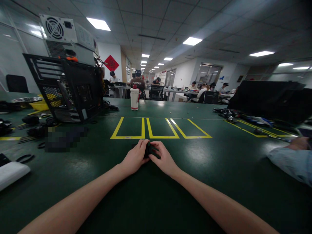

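A small black object (147, 150) sits between my two hands, low over the green table (156, 198). Its kind is hard to make out, since my fingers cover much of it. My left hand (135, 158) is closed round it from the left, thumb below and fingers on top. From the other side my right hand (163, 160) curls its fingers and thumb against the object's right end. Just beyond the hands, yellow tape (162, 137) marks several frames on the tabletop.
At the left stands an open black computer case (83, 87) with a power supply (58, 29) on top and cables around it. A white bottle (134, 98) stands further back. To the right are a large black panel (265, 97), cables and another person's sleeve (292, 161).
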### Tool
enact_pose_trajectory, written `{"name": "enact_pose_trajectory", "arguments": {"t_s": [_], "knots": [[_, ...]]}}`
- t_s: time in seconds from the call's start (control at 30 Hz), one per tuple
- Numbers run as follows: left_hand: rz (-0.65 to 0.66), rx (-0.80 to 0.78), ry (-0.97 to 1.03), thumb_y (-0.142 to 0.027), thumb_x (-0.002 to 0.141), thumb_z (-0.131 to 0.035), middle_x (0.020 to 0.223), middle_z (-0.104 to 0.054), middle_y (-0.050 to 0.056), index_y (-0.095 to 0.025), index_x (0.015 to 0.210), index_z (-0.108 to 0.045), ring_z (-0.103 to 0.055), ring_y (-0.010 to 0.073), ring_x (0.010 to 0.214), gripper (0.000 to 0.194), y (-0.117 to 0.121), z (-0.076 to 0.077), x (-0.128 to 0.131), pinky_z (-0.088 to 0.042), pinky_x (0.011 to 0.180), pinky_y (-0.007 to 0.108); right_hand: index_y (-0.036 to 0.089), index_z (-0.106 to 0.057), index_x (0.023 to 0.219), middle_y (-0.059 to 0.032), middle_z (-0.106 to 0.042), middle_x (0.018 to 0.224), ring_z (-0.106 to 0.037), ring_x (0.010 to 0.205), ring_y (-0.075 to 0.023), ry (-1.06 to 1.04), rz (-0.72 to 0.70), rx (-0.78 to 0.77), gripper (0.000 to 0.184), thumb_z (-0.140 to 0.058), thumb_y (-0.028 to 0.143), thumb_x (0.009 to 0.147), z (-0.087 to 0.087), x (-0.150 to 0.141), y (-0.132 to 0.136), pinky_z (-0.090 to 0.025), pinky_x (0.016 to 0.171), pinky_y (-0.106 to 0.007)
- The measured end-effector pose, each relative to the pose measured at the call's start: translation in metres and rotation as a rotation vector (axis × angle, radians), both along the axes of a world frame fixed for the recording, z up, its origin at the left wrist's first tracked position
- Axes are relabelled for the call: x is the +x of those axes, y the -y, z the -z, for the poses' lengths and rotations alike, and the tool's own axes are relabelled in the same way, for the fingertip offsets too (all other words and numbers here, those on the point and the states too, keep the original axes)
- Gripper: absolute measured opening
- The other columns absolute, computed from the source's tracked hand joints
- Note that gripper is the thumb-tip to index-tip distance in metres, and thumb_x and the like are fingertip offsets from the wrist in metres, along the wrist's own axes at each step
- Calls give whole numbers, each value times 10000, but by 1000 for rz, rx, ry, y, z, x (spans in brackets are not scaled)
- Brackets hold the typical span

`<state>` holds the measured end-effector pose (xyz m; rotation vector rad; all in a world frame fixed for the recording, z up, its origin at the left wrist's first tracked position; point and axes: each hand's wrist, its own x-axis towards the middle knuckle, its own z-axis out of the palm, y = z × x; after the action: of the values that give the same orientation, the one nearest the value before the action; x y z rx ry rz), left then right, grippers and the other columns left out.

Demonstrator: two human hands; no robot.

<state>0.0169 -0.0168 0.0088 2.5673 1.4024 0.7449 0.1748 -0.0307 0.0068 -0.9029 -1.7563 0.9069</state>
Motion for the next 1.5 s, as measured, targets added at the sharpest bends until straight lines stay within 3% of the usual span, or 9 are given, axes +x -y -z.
{"name": "enact_pose_trajectory", "arguments": {"t_s": [0.17,0.3,0.6,0.77,0.93,1.13,1.37,1.5], "knots": [[22,17,19,-237,728,-561,1225,-345,77,-235,1205,-202,-499,227,1028,598,-1,1,0,-463,802,357,244,-410,1131,-50,-443,1183,-426,1133,-190,-36,-20,-122,385,-516,286,764,3,0,-6,-355,966,-396],[23,7,16,-256,744,-541,1226,-354,75,-247,1204,-200,-498,234,1036,573,0,0,0,-458,810,386,243,-452,1093,-41,-516,1083,-504,1034,-178,-28,-53,-186,303,-446,337,805,1,0,-9,-410,905,-378],[17,0,-5,-230,720,-569,1246,-334,73,-237,1214,-193,-485,223,1053,622,0,0,-2,-441,843,361,231,-455,981,-13,-502,1051,-493,1059,-171,-123,-122,-179,312,-553,136,700,2,1,-9,-447,874,-337],[11,15,13,-258,739,-552,1228,-348,77,-231,1200,-220,-489,231,1044,570,0,-1,0,-452,825,375,226,-465,966,-13,-510,1012,-525,998,-161,-157,-68,-178,250,-545,230,729,3,-1,-14,-459,852,-328],[16,-34,2,-240,742,-551,1251,-333,73,-243,1209,-204,-477,234,1067,581,2,-4,0,-443,841,390,211,-474,1044,-39,-504,1095,-492,1049,-168,-80,-35,-148,319,-537,231,732,5,-2,-18,-387,943,-362],[17,-31,1,-195,710,-574,1254,-322,71,-248,1213,-186,-477,225,1067,638,1,-1,-1,-426,859,369,223,-469,963,-9,-513,1033,-486,1070,-159,-107,-120,-149,306,-538,124,681,6,-1,-13,-416,914,-334],[34,-7,14,-227,728,-565,1231,-336,73,-240,1201,-215,-490,230,1041,589,0,-1,0,-455,814,370,205,-496,854,-16,-521,1020,-536,977,-161,-95,-72,-114,144,-550,224,722,0,-2,-11,-448,863,-337],[39,-6,7,-235,729,-572,1231,-335,69,-242,1201,-207,-495,222,1033,597,1,-2,-1,-454,819,357,222,-468,1017,-29,-511,1086,-477,1078,-166,-79,-49,-129,299,-545,198,729,0,-1,-12,-404,927,-347]]}}
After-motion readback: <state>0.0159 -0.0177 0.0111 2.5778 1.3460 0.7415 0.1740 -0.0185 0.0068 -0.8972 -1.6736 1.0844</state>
